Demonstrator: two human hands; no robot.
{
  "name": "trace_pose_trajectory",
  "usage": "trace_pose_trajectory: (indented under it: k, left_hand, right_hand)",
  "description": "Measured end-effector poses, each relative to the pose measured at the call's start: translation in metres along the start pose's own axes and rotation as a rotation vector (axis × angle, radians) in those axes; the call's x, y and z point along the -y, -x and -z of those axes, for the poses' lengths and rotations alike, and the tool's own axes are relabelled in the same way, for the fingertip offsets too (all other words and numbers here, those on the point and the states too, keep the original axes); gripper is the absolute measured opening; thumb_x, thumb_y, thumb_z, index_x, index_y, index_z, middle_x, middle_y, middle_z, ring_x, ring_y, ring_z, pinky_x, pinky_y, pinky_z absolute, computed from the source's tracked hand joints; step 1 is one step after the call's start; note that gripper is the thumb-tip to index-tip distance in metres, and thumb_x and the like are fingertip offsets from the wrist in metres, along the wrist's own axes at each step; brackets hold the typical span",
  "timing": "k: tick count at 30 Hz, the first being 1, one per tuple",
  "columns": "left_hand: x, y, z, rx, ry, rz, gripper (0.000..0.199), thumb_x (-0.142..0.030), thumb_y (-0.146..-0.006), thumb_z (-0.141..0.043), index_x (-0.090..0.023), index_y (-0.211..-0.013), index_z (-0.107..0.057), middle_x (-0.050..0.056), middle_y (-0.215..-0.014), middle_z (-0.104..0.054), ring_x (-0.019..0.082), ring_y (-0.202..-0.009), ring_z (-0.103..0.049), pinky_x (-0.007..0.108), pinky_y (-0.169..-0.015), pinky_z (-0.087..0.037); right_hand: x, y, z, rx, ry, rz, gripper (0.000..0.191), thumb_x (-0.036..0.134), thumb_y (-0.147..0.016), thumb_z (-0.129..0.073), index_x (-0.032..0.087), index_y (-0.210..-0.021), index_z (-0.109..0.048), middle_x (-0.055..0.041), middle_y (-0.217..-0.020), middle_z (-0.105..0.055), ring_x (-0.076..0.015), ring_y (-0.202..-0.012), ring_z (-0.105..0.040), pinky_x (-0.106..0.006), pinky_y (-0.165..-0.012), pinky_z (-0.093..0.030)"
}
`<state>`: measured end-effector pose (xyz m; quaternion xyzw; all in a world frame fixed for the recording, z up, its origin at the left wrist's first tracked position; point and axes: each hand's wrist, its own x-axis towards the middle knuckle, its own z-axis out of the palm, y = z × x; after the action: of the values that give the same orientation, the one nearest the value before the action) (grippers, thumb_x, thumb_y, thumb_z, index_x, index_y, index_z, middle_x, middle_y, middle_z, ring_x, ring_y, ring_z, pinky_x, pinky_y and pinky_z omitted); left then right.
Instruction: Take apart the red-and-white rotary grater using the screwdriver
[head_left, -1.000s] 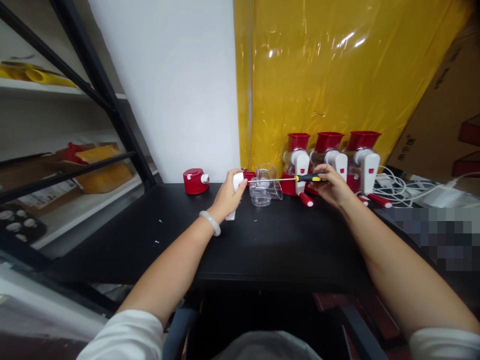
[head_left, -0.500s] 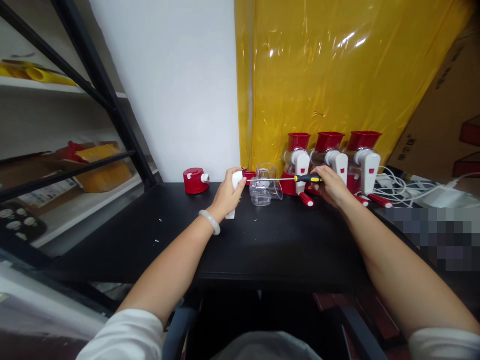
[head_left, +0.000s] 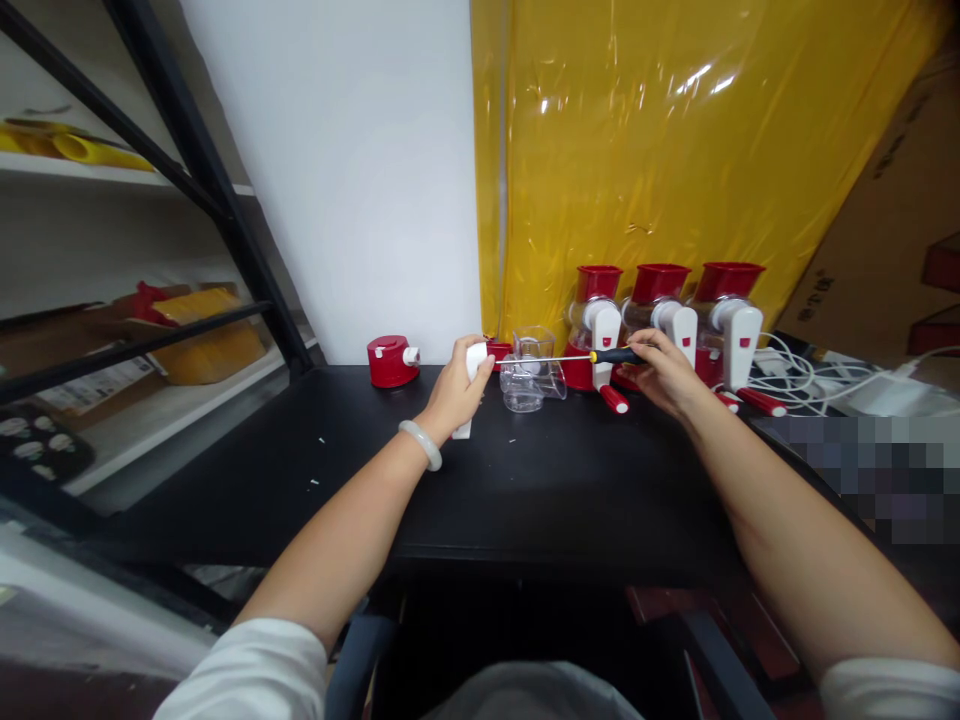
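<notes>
My left hand (head_left: 450, 395) is wrapped round a white plastic crank arm (head_left: 476, 358), which it holds upright above the black table. My right hand (head_left: 664, 370) grips a screwdriver (head_left: 615, 356) by its black and yellow handle. The metal shaft lies level and points left, its tip near the crank arm; whether the tip touches it I cannot tell. Behind the shaft stands a clear plastic grater body (head_left: 523, 390). A red part (head_left: 499, 353) sits behind my left fingers, partly hidden. Further left is a round red base (head_left: 392, 362) with a white knob on its side.
Assembled red and white rotary graters (head_left: 601, 325) stand in a row at the back right. White cables (head_left: 795, 375) and a white power adapter (head_left: 885, 392) lie beyond them. Small white scraps (head_left: 314, 483) dot the black table (head_left: 525, 510). A black-framed shelf (head_left: 180, 170) rises at left.
The screwdriver's handle has turned about its own axis, showing more black and less yellow. Both hands stay almost in place, and the crank arm is still held.
</notes>
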<state>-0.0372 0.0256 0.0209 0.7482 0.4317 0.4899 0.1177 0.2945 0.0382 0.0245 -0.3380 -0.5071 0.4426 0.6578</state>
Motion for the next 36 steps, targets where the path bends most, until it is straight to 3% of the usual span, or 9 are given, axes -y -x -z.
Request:
trace_pose_trajectory:
  k: [4,8,11,16,23,27,30,33,36]
  left_hand:
    - [0.000,0.000,0.000,-0.007,-0.005,-0.017,0.041,-0.047,-0.100,-0.046,-0.024,-0.133,-0.043,0.002,-0.087,-0.064,0.016,-0.064,-0.063,0.034,-0.068,-0.056]
    - [0.001,-0.001,0.000,-0.010,0.001,0.009,0.040,-0.048,-0.100,-0.046,-0.025,-0.132,-0.043,0.001,-0.082,-0.063,0.015,-0.060,-0.061,0.033,-0.065,-0.055]
    - [0.002,-0.001,0.000,-0.011,0.013,0.018,0.040,-0.048,-0.100,-0.047,-0.025,-0.132,-0.043,0.000,-0.080,-0.062,0.015,-0.058,-0.061,0.033,-0.063,-0.054]
    - [0.001,-0.001,0.001,-0.011,0.018,0.023,0.041,-0.047,-0.100,-0.046,-0.024,-0.133,-0.041,0.001,-0.081,-0.062,0.015,-0.058,-0.061,0.033,-0.063,-0.055]
    - [0.001,-0.002,0.001,-0.038,0.014,0.002,0.042,-0.047,-0.100,-0.047,-0.022,-0.132,-0.042,0.000,-0.082,-0.061,0.016,-0.060,-0.061,0.034,-0.065,-0.055]
    - [0.002,-0.001,0.000,-0.031,0.019,-0.013,0.040,-0.047,-0.100,-0.048,-0.022,-0.132,-0.044,0.000,-0.079,-0.060,0.016,-0.060,-0.062,0.033,-0.065,-0.054]
    - [0.002,-0.001,-0.001,-0.009,0.027,0.002,0.041,-0.048,-0.100,-0.047,-0.023,-0.132,-0.043,-0.002,-0.074,-0.059,0.015,-0.055,-0.060,0.032,-0.062,-0.053]
    - [0.002,-0.001,0.000,-0.021,0.045,0.001,0.040,-0.047,-0.100,-0.048,-0.023,-0.132,-0.043,-0.001,-0.078,-0.060,0.014,-0.055,-0.060,0.031,-0.060,-0.053]
    - [0.002,-0.003,0.001,-0.045,0.049,-0.001,0.041,-0.047,-0.100,-0.048,-0.023,-0.132,-0.043,0.000,-0.083,-0.061,0.014,-0.055,-0.060,0.030,-0.059,-0.053]
  right_hand:
    - [0.000,-0.001,0.000,-0.007,-0.008,0.002,0.027,0.033,-0.065,-0.081,0.025,-0.078,-0.058,0.0030,-0.077,-0.060,-0.0126,-0.067,-0.061,-0.026,-0.059,-0.055]
    - [-0.004,-0.006,0.003,-0.017,0.024,-0.029,0.038,0.060,-0.076,-0.070,0.024,-0.074,-0.058,0.0003,-0.068,-0.061,-0.0151,-0.058,-0.060,-0.030,-0.053,-0.054]
    - [-0.007,-0.009,0.006,0.003,0.126,-0.046,0.050,0.074,-0.079,-0.059,0.024,-0.073,-0.058,0.0017,-0.051,-0.052,-0.0144,-0.044,-0.052,-0.032,-0.049,-0.052]
    - [-0.009,-0.006,0.005,0.008,0.146,-0.015,0.043,0.063,-0.069,-0.078,0.025,-0.075,-0.059,0.0060,-0.047,-0.049,-0.0093,-0.041,-0.044,-0.028,-0.052,-0.053]
    - [-0.005,-0.002,0.000,0.011,0.008,-0.057,0.040,0.045,-0.062,-0.086,0.026,-0.082,-0.058,0.0043,-0.075,-0.061,-0.0116,-0.061,-0.061,-0.026,-0.055,-0.055]
    - [-0.002,-0.002,0.001,0.025,-0.013,-0.018,0.034,0.035,-0.062,-0.084,0.026,-0.082,-0.058,0.0037,-0.083,-0.060,-0.0126,-0.071,-0.062,-0.027,-0.061,-0.057]
    - [-0.004,-0.005,0.004,0.008,0.027,-0.037,0.032,0.046,-0.070,-0.078,0.025,-0.081,-0.056,0.0024,-0.078,-0.061,-0.0142,-0.066,-0.062,-0.030,-0.059,-0.057]
    - [-0.009,-0.008,0.007,0.024,0.125,-0.065,0.044,0.068,-0.080,-0.061,0.024,-0.079,-0.056,0.0011,-0.061,-0.057,-0.0151,-0.051,-0.057,-0.032,-0.052,-0.053]
    - [-0.015,-0.009,0.009,0.056,0.226,-0.033,0.045,0.069,-0.081,-0.062,0.024,-0.077,-0.057,0.0051,-0.045,-0.046,-0.0135,-0.041,-0.046,-0.032,-0.051,-0.051]
